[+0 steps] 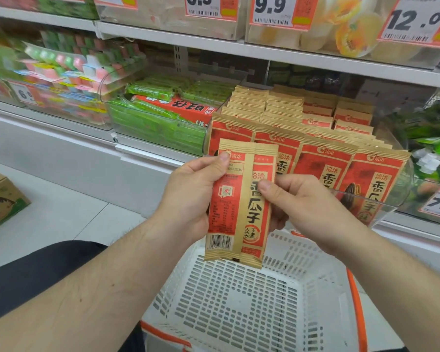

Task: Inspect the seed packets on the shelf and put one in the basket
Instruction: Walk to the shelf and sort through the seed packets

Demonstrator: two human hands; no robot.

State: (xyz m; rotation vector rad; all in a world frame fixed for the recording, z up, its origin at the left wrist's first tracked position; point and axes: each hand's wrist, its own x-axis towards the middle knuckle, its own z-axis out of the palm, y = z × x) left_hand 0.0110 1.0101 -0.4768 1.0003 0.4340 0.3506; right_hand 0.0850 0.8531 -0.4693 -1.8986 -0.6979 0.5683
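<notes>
Both hands, left hand [188, 196] and right hand [294, 199], pinch two overlapped seed packets [239, 201] over the basket [239, 308]; loosen up and both probably drop in.

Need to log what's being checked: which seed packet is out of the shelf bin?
The seed packet held in both hands, above the white basket. It shows its barcode side; the others stand in the bin.

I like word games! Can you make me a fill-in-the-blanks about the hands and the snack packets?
1. The left hand and right hand hold red-and-tan paper seed packets above the white plastic ____.
2. The basket has ____ inside.
3. The green wrapped bars lie to the ____ of the shelf's seed packets.

Missing words: basket; nothing; left
</notes>
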